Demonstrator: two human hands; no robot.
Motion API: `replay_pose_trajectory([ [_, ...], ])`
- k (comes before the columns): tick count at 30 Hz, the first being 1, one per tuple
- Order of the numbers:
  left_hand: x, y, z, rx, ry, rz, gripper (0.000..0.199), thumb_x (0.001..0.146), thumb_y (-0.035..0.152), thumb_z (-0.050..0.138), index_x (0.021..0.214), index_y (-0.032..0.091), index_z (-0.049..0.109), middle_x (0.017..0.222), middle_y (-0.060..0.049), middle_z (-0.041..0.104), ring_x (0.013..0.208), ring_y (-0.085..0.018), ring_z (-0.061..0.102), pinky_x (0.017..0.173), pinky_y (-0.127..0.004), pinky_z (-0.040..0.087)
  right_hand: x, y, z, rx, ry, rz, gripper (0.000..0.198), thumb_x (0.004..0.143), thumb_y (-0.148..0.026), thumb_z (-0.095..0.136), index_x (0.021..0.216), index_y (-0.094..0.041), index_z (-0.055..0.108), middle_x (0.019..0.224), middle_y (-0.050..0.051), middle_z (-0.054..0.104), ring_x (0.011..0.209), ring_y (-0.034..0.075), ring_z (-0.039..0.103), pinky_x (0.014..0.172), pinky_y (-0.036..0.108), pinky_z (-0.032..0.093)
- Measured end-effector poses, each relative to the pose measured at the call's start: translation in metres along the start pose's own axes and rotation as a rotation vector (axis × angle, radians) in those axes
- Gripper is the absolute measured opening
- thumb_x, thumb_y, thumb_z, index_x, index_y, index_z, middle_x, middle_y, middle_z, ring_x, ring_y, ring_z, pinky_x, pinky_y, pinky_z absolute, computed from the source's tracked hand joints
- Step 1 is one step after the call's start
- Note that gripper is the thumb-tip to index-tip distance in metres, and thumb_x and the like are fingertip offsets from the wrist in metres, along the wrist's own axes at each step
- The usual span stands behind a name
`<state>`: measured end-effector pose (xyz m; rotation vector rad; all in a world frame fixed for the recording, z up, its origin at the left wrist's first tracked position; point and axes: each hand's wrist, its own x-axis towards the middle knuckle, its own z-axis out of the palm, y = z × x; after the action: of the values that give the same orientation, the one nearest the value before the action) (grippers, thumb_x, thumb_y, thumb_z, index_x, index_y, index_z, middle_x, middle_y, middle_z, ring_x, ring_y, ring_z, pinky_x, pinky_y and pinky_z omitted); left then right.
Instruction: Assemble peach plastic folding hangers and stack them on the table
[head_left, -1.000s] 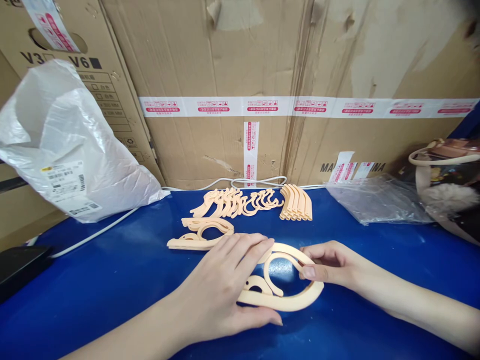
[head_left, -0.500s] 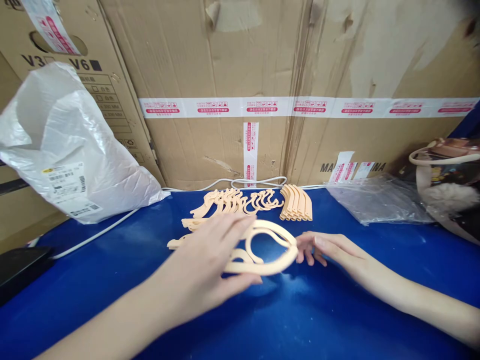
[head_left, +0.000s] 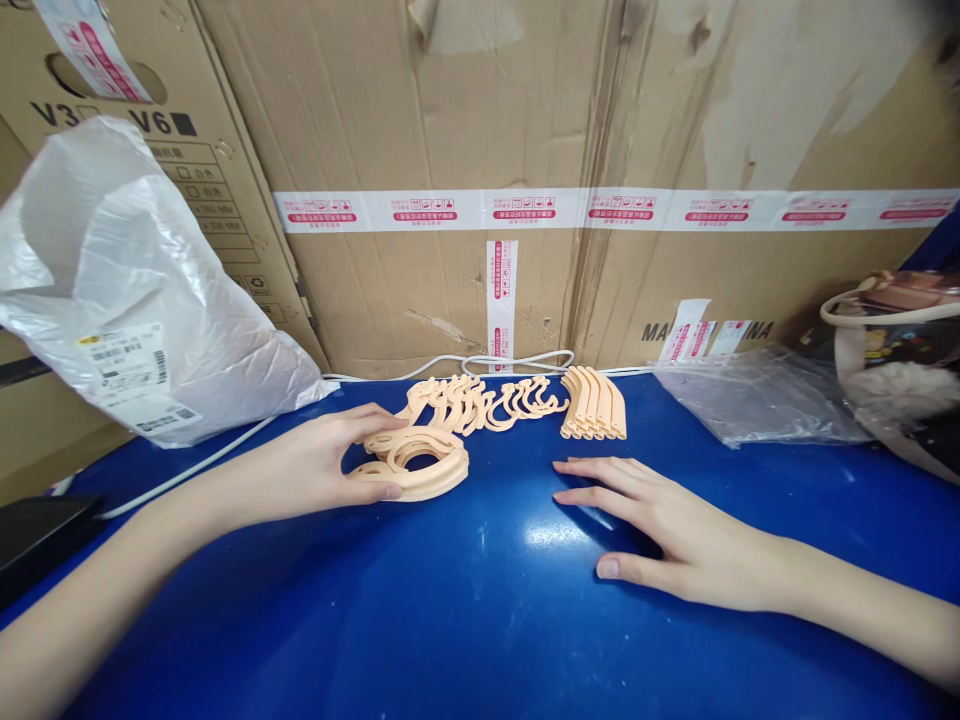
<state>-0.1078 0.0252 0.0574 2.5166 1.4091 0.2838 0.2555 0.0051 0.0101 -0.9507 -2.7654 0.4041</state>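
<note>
My left hand (head_left: 330,460) grips a cream plastic folding clothes hanger (head_left: 447,480), thumb along its near edge and fingers over the far side. The hanger lies on or just over other cream hanger pieces at the left of the loose parts; the hand hides how many. Over the blue table to the right, my right hand (head_left: 667,525) is spread and holds nothing. Behind both hands lie a row of curved cream hook parts (head_left: 517,405) and a neat bundle of cream hanger arms (head_left: 594,405).
Cardboard boxes (head_left: 420,290) stand along the back of the blue table (head_left: 480,620). A white plastic parcel bag (head_left: 150,290) leans at the left above a black object (head_left: 49,535). White cable (head_left: 420,368) runs behind the parts. Clear plastic (head_left: 750,400) and a bag (head_left: 892,370) sit at the right.
My left hand has carried the hanger leftward and down to the pieces at the left. My right hand has come away from the hanger's end, and its fingers have spread.
</note>
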Motion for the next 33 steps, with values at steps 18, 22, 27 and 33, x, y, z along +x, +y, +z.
replay_pose_trajectory([
  [18,0.002,-0.01,0.008,0.068,0.003,-0.019,0.067,0.077,0.06,0.062,0.134,0.027,0.048,0.13,-0.004,0.055,0.118,-0.027,0.052,0.1,-0.035,0.042,0.0,0.002,0.0,-0.034,-0.024,0.001,0.053,0.091,-0.053,0.049,0.138,-0.03,0.043,0.151,0.005,0.033,0.135,0.025,0.033,0.109,0.045,0.031],
  [22,0.003,-0.011,0.01,0.073,0.013,-0.021,0.069,0.076,0.061,0.063,0.133,0.026,0.05,0.132,-0.005,0.054,0.119,-0.027,0.051,0.101,-0.035,0.041,0.0,0.002,0.0,-0.038,-0.024,0.001,0.053,0.091,-0.053,0.048,0.138,-0.03,0.043,0.151,0.005,0.033,0.136,0.025,0.032,0.109,0.045,0.031],
  [27,0.003,-0.011,0.01,0.096,0.004,-0.024,0.071,0.075,0.063,0.062,0.133,0.024,0.05,0.131,-0.007,0.054,0.119,-0.028,0.05,0.102,-0.037,0.04,-0.001,0.001,0.0,-0.034,-0.031,0.006,0.053,0.091,-0.054,0.048,0.138,-0.029,0.044,0.151,0.006,0.034,0.135,0.025,0.033,0.108,0.045,0.032],
  [33,0.005,-0.008,0.01,0.082,0.003,-0.02,0.07,0.076,0.062,0.061,0.133,0.024,0.049,0.131,-0.007,0.054,0.119,-0.028,0.051,0.102,-0.038,0.04,0.0,0.0,-0.001,-0.033,-0.031,0.013,0.053,0.091,-0.054,0.048,0.138,-0.029,0.043,0.151,0.005,0.034,0.135,0.025,0.033,0.108,0.044,0.032],
])
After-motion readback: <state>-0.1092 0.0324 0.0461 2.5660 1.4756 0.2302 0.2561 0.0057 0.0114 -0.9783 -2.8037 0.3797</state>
